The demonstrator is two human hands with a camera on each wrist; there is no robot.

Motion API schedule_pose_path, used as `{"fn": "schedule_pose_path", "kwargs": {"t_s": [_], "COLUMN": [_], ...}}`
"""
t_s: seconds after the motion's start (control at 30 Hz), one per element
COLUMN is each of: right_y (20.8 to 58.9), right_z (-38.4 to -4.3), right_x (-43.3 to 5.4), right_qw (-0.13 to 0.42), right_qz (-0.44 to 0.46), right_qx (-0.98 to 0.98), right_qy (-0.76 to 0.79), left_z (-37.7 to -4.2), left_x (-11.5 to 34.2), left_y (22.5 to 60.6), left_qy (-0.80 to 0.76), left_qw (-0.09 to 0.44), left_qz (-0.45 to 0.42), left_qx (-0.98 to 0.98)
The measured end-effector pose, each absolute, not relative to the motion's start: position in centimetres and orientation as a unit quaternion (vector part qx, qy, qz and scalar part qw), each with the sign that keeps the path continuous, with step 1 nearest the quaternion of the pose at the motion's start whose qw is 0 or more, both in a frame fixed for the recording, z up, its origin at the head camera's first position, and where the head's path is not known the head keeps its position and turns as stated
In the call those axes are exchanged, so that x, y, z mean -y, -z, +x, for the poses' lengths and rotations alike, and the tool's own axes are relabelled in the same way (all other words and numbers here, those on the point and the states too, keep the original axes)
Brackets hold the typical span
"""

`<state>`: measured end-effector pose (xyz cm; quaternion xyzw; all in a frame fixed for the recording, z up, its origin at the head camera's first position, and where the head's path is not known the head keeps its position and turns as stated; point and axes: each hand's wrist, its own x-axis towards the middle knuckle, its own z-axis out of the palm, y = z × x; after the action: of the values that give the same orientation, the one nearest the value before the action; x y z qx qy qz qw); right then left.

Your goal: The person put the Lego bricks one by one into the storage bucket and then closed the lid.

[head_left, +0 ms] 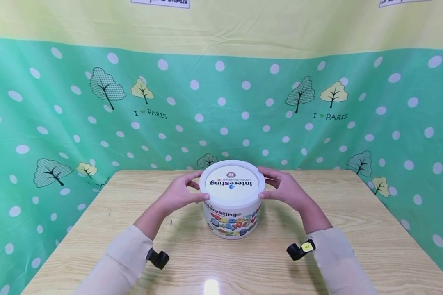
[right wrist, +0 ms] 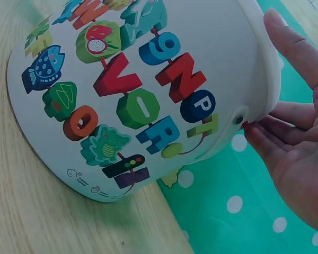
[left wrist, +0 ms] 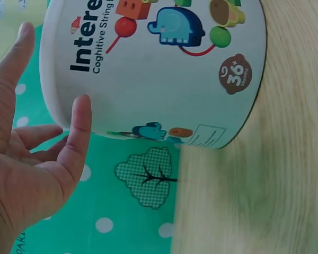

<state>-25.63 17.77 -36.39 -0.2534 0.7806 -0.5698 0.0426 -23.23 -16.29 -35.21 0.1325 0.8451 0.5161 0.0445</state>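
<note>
A white round tub [head_left: 231, 223] printed with colourful toy letters and animals stands upright on the table. Its white lid [head_left: 231, 196] is on top, with "Interesting" written across it. My left hand [head_left: 179, 191] grips the lid's rim from the left, thumb at the front edge and fingers farther back. From the opposite side my right hand [head_left: 282, 188] holds the rim, with its thumb in front and fingers toward the back. In the right wrist view, fingertips of the right hand [right wrist: 291, 143] touch near the handle's rivet [right wrist: 239, 119] under the rim.
The wooden table [head_left: 133, 213] ends at the back against a green and yellow curtain [head_left: 221, 102] with dots and trees, which also hangs along both sides. A black wrist camera [head_left: 157, 259] sits on the left sleeve, another wrist camera [head_left: 296, 251] on the right.
</note>
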Motion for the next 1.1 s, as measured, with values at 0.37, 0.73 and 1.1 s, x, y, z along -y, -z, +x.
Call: {"fn": "schedule_pose_path", "kwargs": {"t_s": [0.37,0.73,1.1], "right_y": [37.0,37.0,37.4], "right_z": [-25.5,-25.5,-25.3], "right_x": [-17.7,-17.9,-17.7], "right_qw": [0.04,0.045,0.046], "right_qz": [-0.23,-0.21,-0.214], "right_qx": [-0.783,-0.804,-0.797], "right_qy": [0.576,0.555,0.564], "left_z": [-23.1,-23.6,-23.3], "left_x": [15.7,15.7,15.9], "left_y": [36.0,36.3,36.2], "left_qy": [-0.531,-0.514,-0.52], "left_qw": [0.028,0.02,0.033], "left_qz": [0.143,0.152,0.147], "left_qx": [-0.835,-0.844,-0.84]}}
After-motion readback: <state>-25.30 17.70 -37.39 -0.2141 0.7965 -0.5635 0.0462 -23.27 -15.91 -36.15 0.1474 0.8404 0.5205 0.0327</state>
